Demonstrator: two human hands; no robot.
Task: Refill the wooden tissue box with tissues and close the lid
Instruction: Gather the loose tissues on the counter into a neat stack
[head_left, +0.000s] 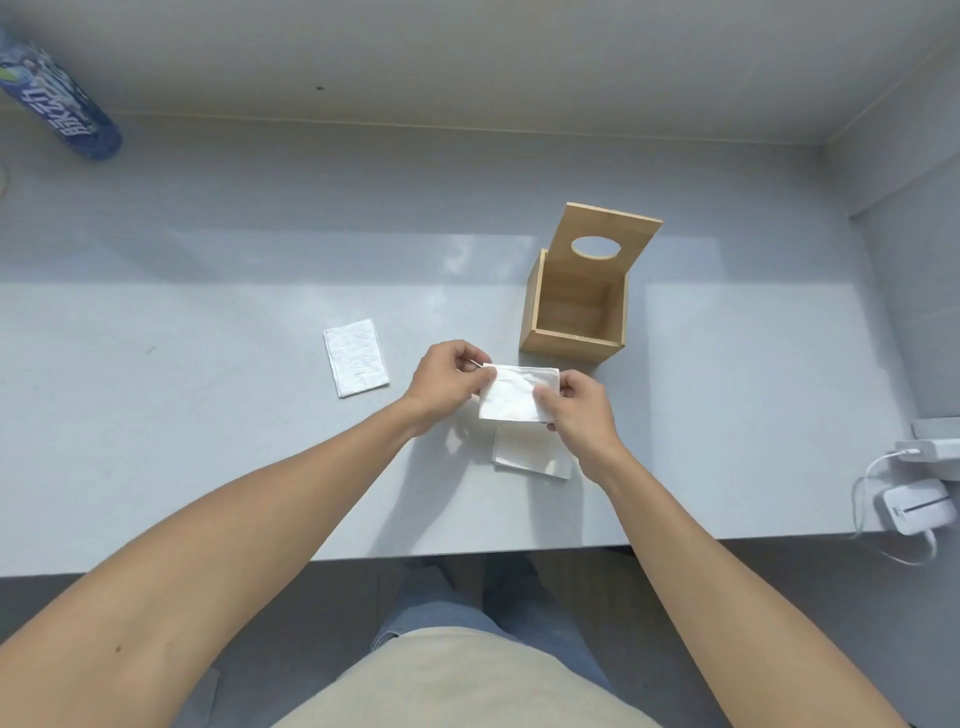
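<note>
Two hands share one folded tissue (511, 392) just above the desk (208, 441): the left hand (445, 376) pinches its upper left corner between thumb and fingers (475, 358), and the right hand (576, 410) pinches its right edge the same way, thumb on top and the other fingers curled under and out of sight. Both grips are closed on the paper, and the sheet hangs between them, held flat with a slight crumple across the middle. It looks very light and limp, with no stiffness of its own, so it probably needs support at two points as it has now; held by one corner it would likely droop and unfold. It also looks easy to tear if the hands pull apart, so a gentle pinch at the edges seems the right hold. Directly below it, a second tissue (532, 457) lies on the desk, partly covered by the right hand. A third tissue (356, 357) lies flat to the left, well apart from both hands. Just beyond the held sheet stands the wooden tissue box (571, 338), apparently empty inside, with its lid (605, 228) raised at the back and the oval slot showing. A blue bottle (57, 98) lies at the far left, and white chargers with cables (914, 504) sit at the right edge.
</note>
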